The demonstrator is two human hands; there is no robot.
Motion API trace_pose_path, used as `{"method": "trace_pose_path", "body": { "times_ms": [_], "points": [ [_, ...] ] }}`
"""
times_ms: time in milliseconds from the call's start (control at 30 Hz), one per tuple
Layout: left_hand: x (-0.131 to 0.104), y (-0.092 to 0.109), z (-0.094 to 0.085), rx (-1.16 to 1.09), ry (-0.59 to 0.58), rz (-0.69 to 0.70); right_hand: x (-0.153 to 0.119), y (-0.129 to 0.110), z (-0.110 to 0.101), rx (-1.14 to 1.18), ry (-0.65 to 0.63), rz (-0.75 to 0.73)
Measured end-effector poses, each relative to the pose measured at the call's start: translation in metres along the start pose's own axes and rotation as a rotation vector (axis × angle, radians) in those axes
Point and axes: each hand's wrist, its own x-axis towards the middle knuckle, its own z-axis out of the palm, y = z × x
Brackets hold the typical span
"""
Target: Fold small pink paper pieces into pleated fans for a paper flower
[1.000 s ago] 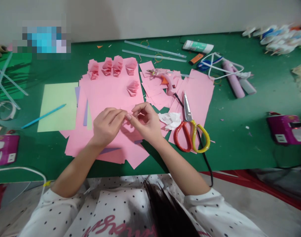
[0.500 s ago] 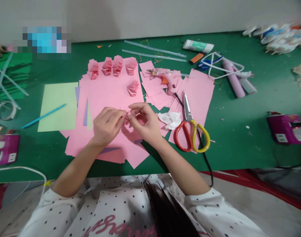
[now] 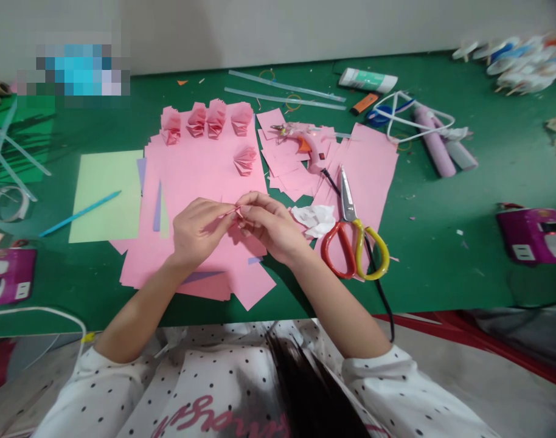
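Between my fingertips is a small folded piece of pink paper [image 3: 238,210], mostly hidden by the fingers. My left hand [image 3: 200,228] pinches it from the left, thumb against forefinger. From the other side my right hand [image 3: 273,228] is closed on it too, fingers curled. Both hands are just above a stack of pink paper sheets [image 3: 205,170]. Several pleated pink paper pieces lie along the far part of the stack, and one pleated paper piece [image 3: 245,161] sits nearer, just beyond my hands.
Right of my hands lie a crumpled white tissue [image 3: 315,220], scissors [image 3: 355,243] with red and yellow handles, and a pink glue gun [image 3: 309,143] with a black cord. Clear glue sticks [image 3: 284,98] lie behind. At left, a blue pen [image 3: 81,213] rests across pale green paper [image 3: 107,176].
My right fingers have closed in toward the left fingertips, and the pink paper between them shows less. The other things on the table have stayed put.
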Motion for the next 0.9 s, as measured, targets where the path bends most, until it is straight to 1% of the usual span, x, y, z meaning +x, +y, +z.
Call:
{"method": "trace_pose_path", "body": {
  "times_ms": [133, 200, 500, 600, 667, 900],
  "points": [
    [-0.0004, 0.0011, 0.0015, -0.017, 0.018, 0.0, 0.0005, 0.0035, -0.0008, -0.075, 0.054, -0.09],
    [-0.0004, 0.0022, 0.0019, -0.05, 0.021, -0.024, 0.0005, 0.0047, -0.0016, -0.083, 0.068, -0.102],
    [-0.0007, 0.0021, 0.0036, -0.299, -0.002, -0.321, 0.0016, 0.0038, -0.0019, -0.115, 0.095, -0.109],
    [-0.0009, 0.0008, 0.0042, -0.364, -0.02, -0.386, 0.0013, 0.0043, -0.0018, -0.139, 0.108, -0.119],
    [-0.001, 0.0001, 0.0041, -0.38, -0.034, -0.4, 0.0012, 0.0047, -0.0018, -0.15, 0.111, -0.127],
    [0.0006, 0.0005, 0.0022, -0.392, -0.061, -0.388, 0.001, 0.0044, -0.0006, -0.171, 0.104, -0.137]
  ]
}}
